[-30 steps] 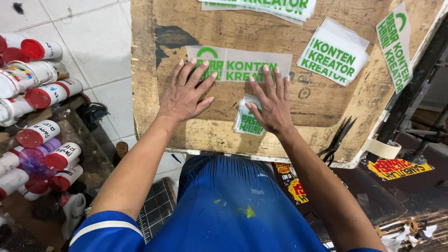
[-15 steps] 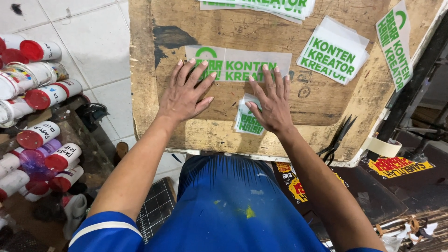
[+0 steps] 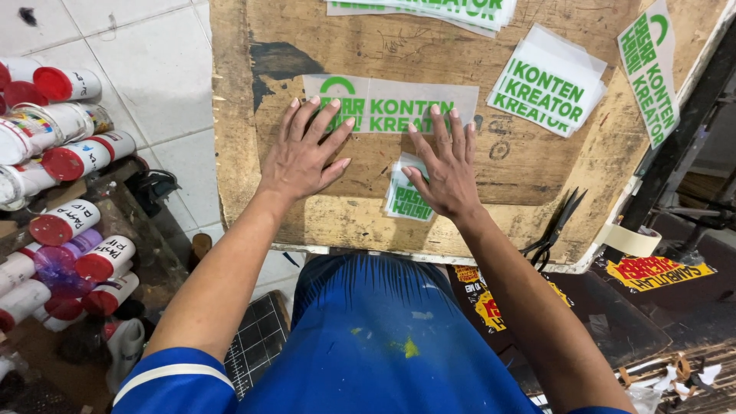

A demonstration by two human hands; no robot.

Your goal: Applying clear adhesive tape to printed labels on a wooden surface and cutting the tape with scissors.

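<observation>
Both arms reach forward over a worn wooden board (image 3: 460, 222). Left hand (image 3: 303, 153) lies flat, palm down, fingers spread wide, tips on the near edge of a clear transfer sheet with green lettering (image 3: 399, 103). Right hand (image 3: 445, 169) likewise flat and splayed, holding nothing, palm covering a small green-printed sheet (image 3: 400, 201), fingertips touching the long sheet. Black scissors (image 3: 556, 226) lie near the right forearm.

Both bare forearms reach forward from blue short sleeves. The left hand (image 3: 304, 151) lies flat, palm down, fingers spread and pointing up and slightly right. The right hand (image 3: 443, 167) is also flat, palm down, fingers fanned forward, thumb angled inward toward the left hand.
</observation>
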